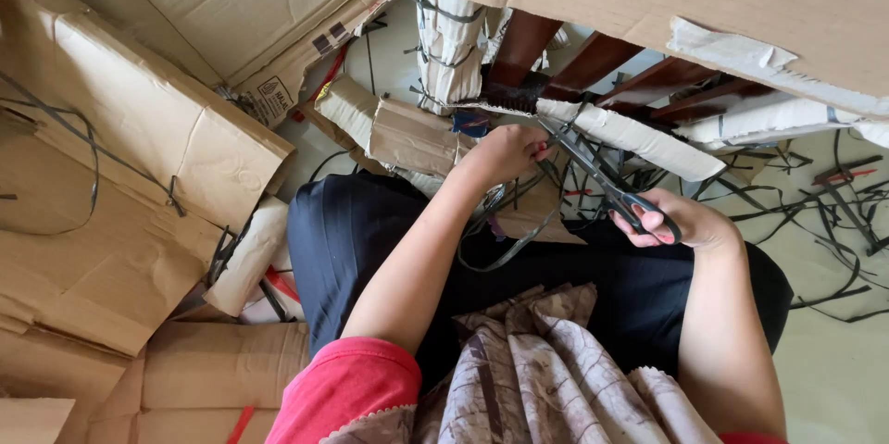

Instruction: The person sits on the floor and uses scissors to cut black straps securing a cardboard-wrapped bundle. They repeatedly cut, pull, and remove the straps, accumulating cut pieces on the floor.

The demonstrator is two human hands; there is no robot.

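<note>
Below, my right hand (681, 222) grips the black scissors (607, 183), blades pointing at the white-wrapped wooden piece (639, 137). My left hand (505, 152) is closed on the wrapping just beside the blade tips. Cardboard sheets (139, 129) and cut black straps (815, 212) lie around.

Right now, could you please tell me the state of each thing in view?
Scissors: blades open, handles in right hand.
Left hand: closed on a wrapped piece's strap.
White paper wrapping: partly torn.
Black straps: cut, scattered on floor.
Cardboard sheets: flattened, piled.
</note>
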